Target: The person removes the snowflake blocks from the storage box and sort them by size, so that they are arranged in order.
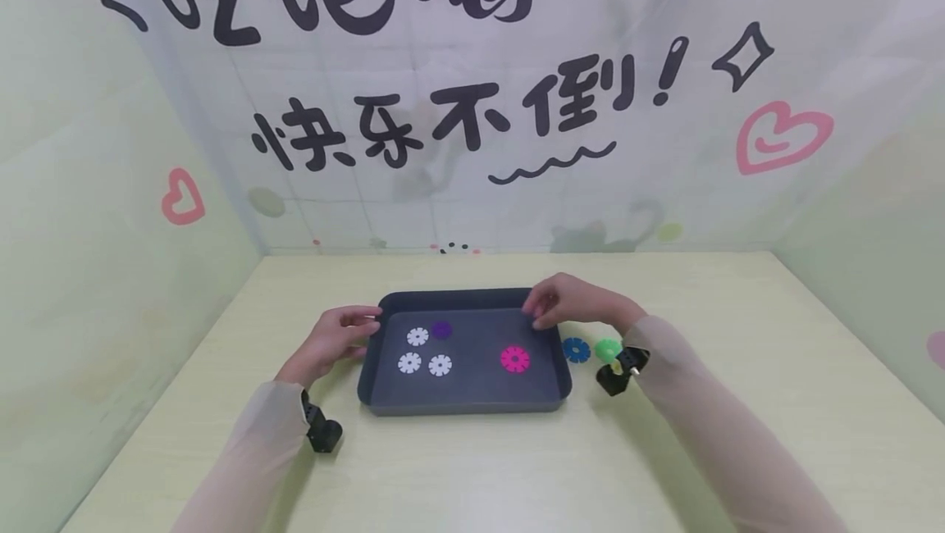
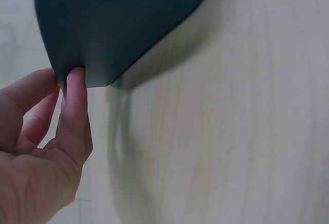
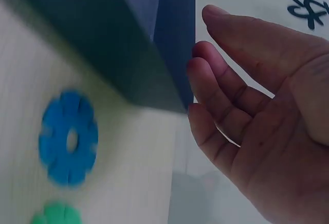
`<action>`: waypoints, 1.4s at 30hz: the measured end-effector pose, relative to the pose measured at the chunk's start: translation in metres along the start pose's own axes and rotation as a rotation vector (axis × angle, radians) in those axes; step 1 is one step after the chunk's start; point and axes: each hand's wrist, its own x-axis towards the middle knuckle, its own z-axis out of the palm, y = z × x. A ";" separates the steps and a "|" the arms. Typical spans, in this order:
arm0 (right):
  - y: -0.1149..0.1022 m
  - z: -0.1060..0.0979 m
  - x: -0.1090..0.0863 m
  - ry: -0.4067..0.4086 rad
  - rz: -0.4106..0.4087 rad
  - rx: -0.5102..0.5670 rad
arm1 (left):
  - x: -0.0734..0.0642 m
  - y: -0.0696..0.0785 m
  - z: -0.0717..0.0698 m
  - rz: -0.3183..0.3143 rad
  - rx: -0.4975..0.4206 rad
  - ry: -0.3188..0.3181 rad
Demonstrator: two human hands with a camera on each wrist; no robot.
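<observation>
A dark grey rectangular tray point(image 1: 472, 398) lies on the table. My left hand point(image 1: 335, 340) pinches the tray's left wall near the back, its fingers over the rim. In the left wrist view a fingertip of the left hand point(image 2: 56, 131) presses the outer wall. At the back right corner is my right hand point(image 1: 572, 302), fingers loosely bent by the rim. The right wrist view shows the right hand's point(image 3: 267, 95) fingertips at the tray edge and the thumb apart from it. Inside the tray lie three white notched discs point(image 1: 440, 365), a purple disc point(image 1: 441, 330) and a pink disc point(image 1: 514, 359).
Just right of the tray, a blue notched disc point(image 1: 577, 350) lies on the pale wooden table point(image 1: 472, 476). Beside it is a green disc point(image 1: 608, 349), with a bit of yellow under the right wrist camera point(image 1: 620, 371). A printed cloth backdrop point(image 1: 443, 213) stands behind the table.
</observation>
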 end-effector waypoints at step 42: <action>-0.009 0.039 0.046 -0.326 0.182 -0.097 | 0.001 -0.001 -0.001 0.003 -0.013 0.002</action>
